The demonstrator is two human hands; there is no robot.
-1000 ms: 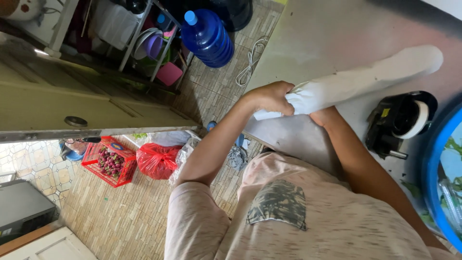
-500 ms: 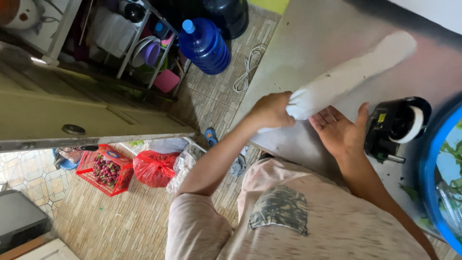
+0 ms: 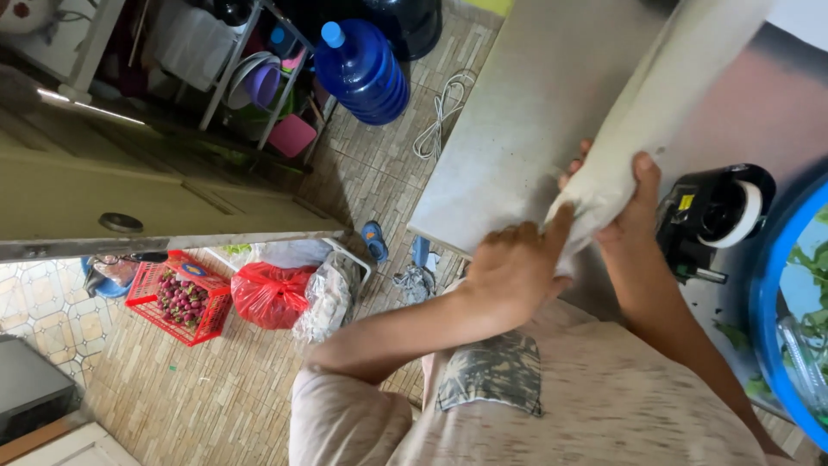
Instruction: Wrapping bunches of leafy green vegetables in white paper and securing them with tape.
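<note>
Roll (image 3: 664, 95) end within right hand (image 3: 625, 203), left hand (image 3: 517, 267) alongside.

The long white roll (image 3: 664, 112) ran off the top edge, so its far end couldn't be seen. The right hand (image 3: 625, 203) was mostly tucked behind the roll. The blue tub (image 3: 772, 311) got chopped by the right edge, contents too blurry to tell.

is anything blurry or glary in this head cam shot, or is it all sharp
Head view: mostly sharp; the long pale roll softens toward the top edge; the metal tabletop shows a dull sheen; bright daylight washes the tiled floor at left; wide-angle tilt skews the door.
</note>
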